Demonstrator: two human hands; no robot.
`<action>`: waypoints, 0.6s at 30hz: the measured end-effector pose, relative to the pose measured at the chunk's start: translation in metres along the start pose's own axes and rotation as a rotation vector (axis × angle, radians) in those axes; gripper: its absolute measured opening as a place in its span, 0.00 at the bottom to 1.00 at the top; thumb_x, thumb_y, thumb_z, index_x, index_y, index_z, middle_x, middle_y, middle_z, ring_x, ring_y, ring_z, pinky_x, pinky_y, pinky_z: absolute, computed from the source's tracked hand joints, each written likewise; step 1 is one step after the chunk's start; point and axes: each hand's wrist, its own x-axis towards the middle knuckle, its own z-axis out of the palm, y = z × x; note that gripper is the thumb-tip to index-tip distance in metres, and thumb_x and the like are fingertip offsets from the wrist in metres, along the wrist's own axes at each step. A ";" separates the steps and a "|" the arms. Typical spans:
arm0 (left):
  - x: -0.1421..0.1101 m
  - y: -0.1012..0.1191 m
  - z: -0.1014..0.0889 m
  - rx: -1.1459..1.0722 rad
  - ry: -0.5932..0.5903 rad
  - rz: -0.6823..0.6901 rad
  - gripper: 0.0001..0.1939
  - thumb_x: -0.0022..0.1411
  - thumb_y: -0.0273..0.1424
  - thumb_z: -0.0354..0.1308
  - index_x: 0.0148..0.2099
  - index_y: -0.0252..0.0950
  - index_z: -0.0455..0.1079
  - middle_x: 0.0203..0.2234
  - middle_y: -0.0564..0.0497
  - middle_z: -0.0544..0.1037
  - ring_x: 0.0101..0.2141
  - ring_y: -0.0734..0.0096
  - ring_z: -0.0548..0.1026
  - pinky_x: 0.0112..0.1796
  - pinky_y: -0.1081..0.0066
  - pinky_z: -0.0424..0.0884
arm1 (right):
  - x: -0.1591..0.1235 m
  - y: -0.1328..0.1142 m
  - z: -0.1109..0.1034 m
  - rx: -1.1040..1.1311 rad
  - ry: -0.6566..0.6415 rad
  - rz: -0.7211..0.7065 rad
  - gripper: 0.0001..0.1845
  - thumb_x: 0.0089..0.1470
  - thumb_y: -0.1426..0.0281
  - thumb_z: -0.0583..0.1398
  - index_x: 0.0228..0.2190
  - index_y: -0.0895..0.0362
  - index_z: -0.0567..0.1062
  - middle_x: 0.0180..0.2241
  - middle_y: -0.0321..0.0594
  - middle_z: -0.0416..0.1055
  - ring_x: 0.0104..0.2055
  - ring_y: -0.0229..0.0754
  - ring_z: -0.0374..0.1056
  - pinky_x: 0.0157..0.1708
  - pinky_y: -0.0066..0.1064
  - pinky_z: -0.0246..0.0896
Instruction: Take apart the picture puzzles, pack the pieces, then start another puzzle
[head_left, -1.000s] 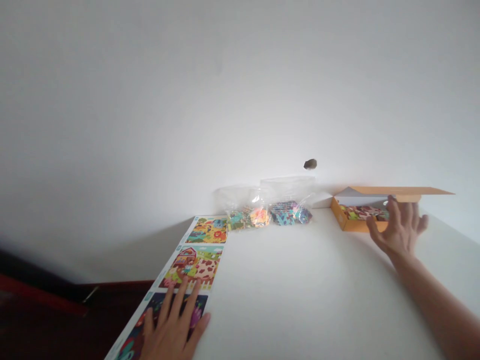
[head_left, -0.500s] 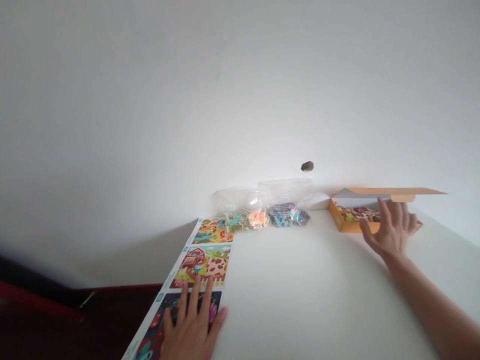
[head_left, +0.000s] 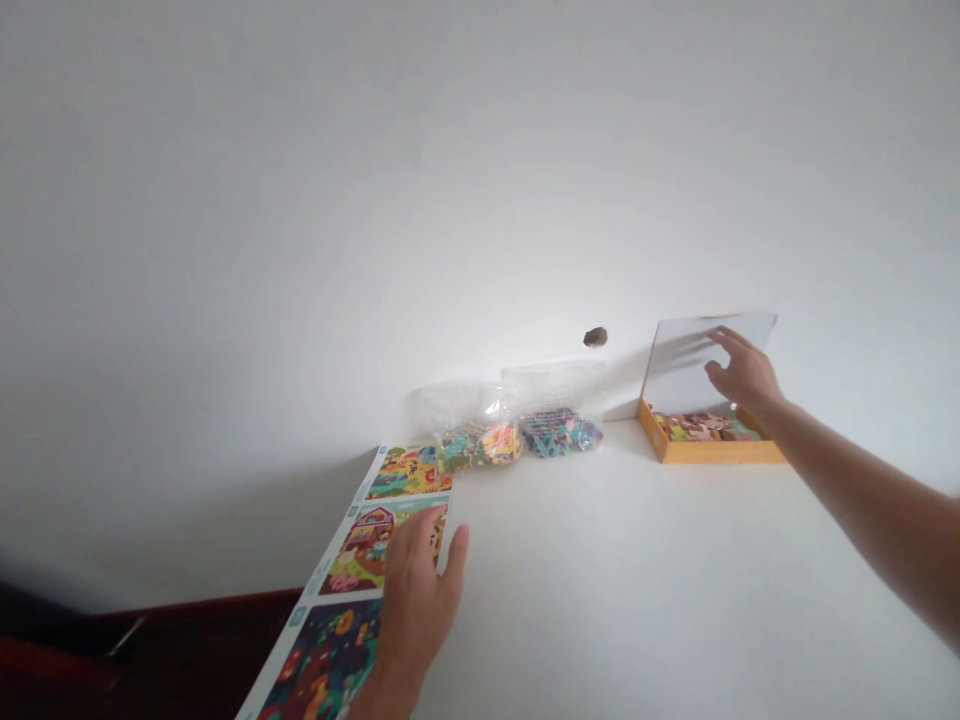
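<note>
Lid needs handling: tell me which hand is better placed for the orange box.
Likely the right hand: it is at the raised white lid; the left hand hovers far off, over the puzzle sheet.

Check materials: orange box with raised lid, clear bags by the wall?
The orange box looks like matte cardboard: thin flat walls, plain white lid inside. The clear bags look like thin glossy plastic film, with creases and glare; which plastic can't be told.
</note>
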 end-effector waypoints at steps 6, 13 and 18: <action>0.016 0.031 0.042 -0.193 0.135 0.192 0.10 0.63 0.31 0.52 0.45 0.35 0.69 0.40 0.44 0.74 0.44 0.57 0.72 0.47 0.58 0.67 | 0.003 -0.009 0.000 -0.036 -0.106 0.081 0.20 0.55 0.68 0.53 0.47 0.58 0.75 0.46 0.49 0.74 0.47 0.52 0.70 0.49 0.43 0.62; 0.010 0.016 0.044 -0.255 0.074 0.260 0.09 0.62 0.28 0.53 0.45 0.37 0.70 0.38 0.46 0.74 0.42 0.58 0.71 0.45 0.59 0.68 | -0.076 -0.035 0.008 -0.088 -0.367 -0.054 0.27 0.53 0.51 0.57 0.46 0.56 0.75 0.38 0.47 0.78 0.36 0.51 0.74 0.34 0.37 0.64; 0.008 0.016 0.043 -0.282 0.052 0.283 0.10 0.62 0.26 0.52 0.45 0.38 0.70 0.39 0.46 0.73 0.43 0.59 0.71 0.45 0.60 0.67 | -0.154 -0.052 0.017 -0.249 -0.216 -0.167 0.25 0.55 0.61 0.56 0.52 0.58 0.70 0.48 0.55 0.73 0.49 0.60 0.69 0.46 0.48 0.62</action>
